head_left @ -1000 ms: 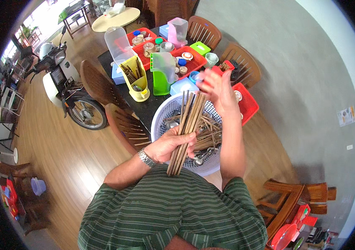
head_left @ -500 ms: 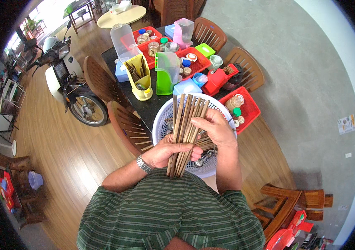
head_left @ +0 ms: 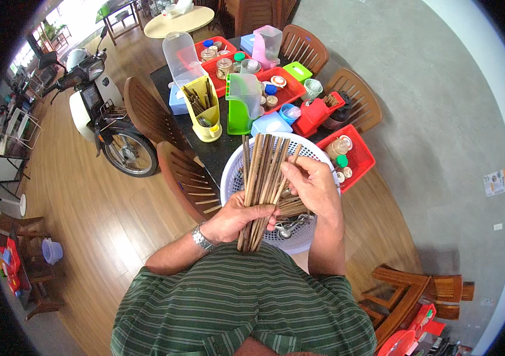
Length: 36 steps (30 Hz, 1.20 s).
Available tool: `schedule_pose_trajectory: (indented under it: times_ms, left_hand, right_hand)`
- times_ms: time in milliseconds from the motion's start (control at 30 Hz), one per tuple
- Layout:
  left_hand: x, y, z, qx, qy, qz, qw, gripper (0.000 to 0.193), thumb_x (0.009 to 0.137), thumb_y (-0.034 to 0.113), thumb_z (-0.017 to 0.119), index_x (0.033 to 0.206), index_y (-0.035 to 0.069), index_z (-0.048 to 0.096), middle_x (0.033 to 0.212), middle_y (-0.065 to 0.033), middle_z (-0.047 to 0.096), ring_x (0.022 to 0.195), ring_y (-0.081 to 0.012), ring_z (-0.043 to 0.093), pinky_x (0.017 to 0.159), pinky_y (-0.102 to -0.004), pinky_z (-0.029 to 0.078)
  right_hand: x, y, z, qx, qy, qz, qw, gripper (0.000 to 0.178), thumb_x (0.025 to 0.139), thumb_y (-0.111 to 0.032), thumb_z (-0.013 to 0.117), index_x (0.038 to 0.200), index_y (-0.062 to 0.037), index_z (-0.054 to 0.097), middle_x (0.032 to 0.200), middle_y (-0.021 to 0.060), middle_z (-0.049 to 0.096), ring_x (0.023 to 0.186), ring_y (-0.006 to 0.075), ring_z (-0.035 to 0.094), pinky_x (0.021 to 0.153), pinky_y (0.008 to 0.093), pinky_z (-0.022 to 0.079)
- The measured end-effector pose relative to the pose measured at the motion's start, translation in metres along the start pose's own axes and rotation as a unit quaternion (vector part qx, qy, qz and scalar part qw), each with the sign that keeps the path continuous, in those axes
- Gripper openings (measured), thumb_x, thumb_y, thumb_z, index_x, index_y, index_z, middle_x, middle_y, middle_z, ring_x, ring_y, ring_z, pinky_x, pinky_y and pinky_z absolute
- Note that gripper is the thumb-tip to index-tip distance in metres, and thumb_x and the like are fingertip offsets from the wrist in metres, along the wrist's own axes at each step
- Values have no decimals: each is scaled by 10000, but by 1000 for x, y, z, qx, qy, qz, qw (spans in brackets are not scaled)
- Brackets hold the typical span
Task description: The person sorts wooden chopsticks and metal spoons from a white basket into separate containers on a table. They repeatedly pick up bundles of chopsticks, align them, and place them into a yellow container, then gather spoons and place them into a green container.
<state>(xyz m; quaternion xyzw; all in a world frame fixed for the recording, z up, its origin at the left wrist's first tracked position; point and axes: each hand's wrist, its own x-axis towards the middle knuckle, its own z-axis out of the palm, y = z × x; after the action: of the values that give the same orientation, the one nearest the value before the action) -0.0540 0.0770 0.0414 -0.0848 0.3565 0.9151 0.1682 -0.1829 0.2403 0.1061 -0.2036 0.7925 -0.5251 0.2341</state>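
Note:
A fanned bundle of wooden chopsticks (head_left: 262,178) stands up from my left hand (head_left: 237,217), which is wrapped round its lower part with the thumb across the front. My right hand (head_left: 313,185) pinches a chopstick at the bundle's right edge, near its upper end, between thumb and fingers. Below both hands is a round white-lilac perforated basket (head_left: 307,238). More chopsticks (head_left: 293,206) and some metal spoons (head_left: 286,229) lie inside it, partly hidden by my hands and the bundle.
Beyond the basket, a dark table (head_left: 175,127) bears a yellow cutlery holder (head_left: 207,126) with chopsticks, a green holder (head_left: 239,121), red trays (head_left: 358,155) of jars and a red chopstick box (head_left: 310,118). Brown chairs (head_left: 184,178) surround it. A motorbike (head_left: 125,151) stands at left.
The right hand has shifted slightly right, and the chopstick in its pinch leans a little away from the others. The left hand keeps its hold. The whole view has shifted slightly.

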Motion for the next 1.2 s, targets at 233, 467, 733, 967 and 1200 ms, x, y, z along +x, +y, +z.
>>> schedule_pose_trajectory:
  times_ms: [233,467,733,967,1200]
  left_hand:
    - [-1,-3,13,68,-1,44,997,283,1010,129,661,1262,39,569,922,-35,654,792,-134,653,742,-307,580]
    - [-6,-8,12,140,-25,99,985,348,1004,142,678,1313,52,543,951,-12,615,809,-97,617,689,-275,562]
    - [-9,-8,6,72,-64,91,991,467,1007,217,683,1411,54,516,857,3,611,698,-91,609,642,-264,533]
    - [-9,-11,-3,31,-83,74,993,541,1010,298,668,1444,35,481,745,-1,548,625,-131,588,594,-302,523]
    - [-3,-9,-1,17,-106,12,994,525,1043,293,603,1459,3,466,845,-73,671,710,-187,674,636,-339,570]
  right_hand:
    - [-3,-18,12,55,180,-126,974,217,1044,-187,603,1027,10,691,699,-37,563,575,51,487,511,242,390]
    - [-2,-26,32,-52,87,-145,984,315,949,-282,735,881,21,680,698,155,683,600,221,656,569,377,497]
    - [0,-25,18,117,139,-92,979,298,1035,-282,588,875,-38,650,638,19,546,559,127,515,518,320,414]
    - [19,-23,-35,373,280,-91,880,313,1058,-292,489,857,-57,538,722,40,533,514,112,481,416,268,367]
    - [12,4,-6,314,-56,-14,948,288,989,-219,695,1185,-19,630,692,-79,489,481,15,385,413,192,269]
